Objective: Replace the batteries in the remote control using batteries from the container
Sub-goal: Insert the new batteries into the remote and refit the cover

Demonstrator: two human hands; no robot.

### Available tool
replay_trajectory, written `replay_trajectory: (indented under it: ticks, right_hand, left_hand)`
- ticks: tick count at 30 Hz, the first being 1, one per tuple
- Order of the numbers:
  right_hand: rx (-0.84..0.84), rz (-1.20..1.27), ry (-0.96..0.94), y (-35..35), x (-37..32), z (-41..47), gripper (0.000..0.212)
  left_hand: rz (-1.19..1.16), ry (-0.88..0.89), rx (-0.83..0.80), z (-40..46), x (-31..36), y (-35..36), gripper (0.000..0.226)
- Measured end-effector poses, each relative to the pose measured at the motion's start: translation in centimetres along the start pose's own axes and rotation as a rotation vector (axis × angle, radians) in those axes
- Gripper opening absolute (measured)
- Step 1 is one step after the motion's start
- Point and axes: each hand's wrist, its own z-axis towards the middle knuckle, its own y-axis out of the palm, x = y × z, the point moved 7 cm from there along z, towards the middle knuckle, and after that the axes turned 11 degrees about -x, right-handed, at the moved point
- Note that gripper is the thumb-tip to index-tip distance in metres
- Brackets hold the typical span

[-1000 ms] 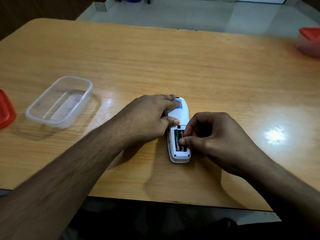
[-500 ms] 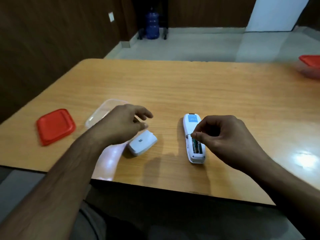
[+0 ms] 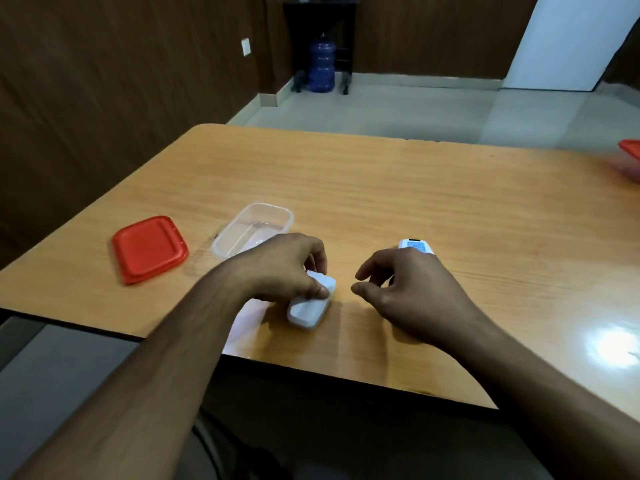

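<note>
Dim room — glare on the table (image 3: 609,344).

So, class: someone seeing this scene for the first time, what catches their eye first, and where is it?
Probably the bright red square plastic lid lying flat at the table's left, beside the clear, empty-looking plastic container. Next, the two bare hands near the front edge: the left hand gripping a small white plastic cover, the right hand hovering over the white remote control.

Dark wood-panelled walls (image 3: 104,81), pale tiled floor (image 3: 398,105), what seems a blue water jug (image 3: 322,67) beyond.
</note>
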Motion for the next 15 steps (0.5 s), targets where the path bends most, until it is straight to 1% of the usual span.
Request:
replay_trajectory:
  ticks: [3,7,9,12,15]
  right_hand:
    - [-0.025,0.003,-0.013,0.5,-0.3,-0.2,0.033]
    - [0.015,-0.07,-0.042,0.2,-0.5,-1.0,0.05]
    - [0.067,-0.125,-0.057,-0.3,-0.5,-1.5,0.051]
    - [0.142,-0.184,-0.08,-1.5,-0.2,-2.3,0.04]
    - [0.191,-0.186,-0.057,-3.5,1.2,-3.2,0.039]
  left_hand:
    - [-0.137,0.019,0.085,-0.3,0.2,-1.3,0.012]
    - [-0.338,0.07,0.134,-0.3,1.2,-1.6,0.012]
    - [-0.418,0.103,0.111,-0.2,2.1,-1.1,0.015]
    - [-0.549,0.175,0.086,0.3,3.7,-0.6,0.019]
    - [-0.656,0.238,0.126,1.0,4.6,-0.6,0.014]
